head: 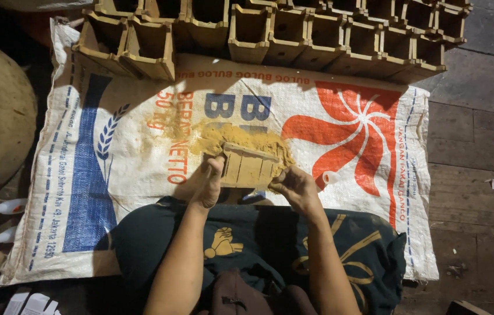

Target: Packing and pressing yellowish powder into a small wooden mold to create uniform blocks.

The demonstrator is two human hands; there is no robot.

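Hands clasp the wooden mould by its short ends, left hand and right hand equally near, its long axis running crosswise between them on the sand pile atop the sack

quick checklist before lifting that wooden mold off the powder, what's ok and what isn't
1. Left hand on the wooden mold's left end: ok.
2. Right hand on its right end: ok.
3. Mold rests on the powder pile: ok.
4. Powder stays on the woven sack, not the floor: ok.
5. Mold filled level inside: cannot tell.
6. Row of wooden boxes stands apart from the mold: ok.
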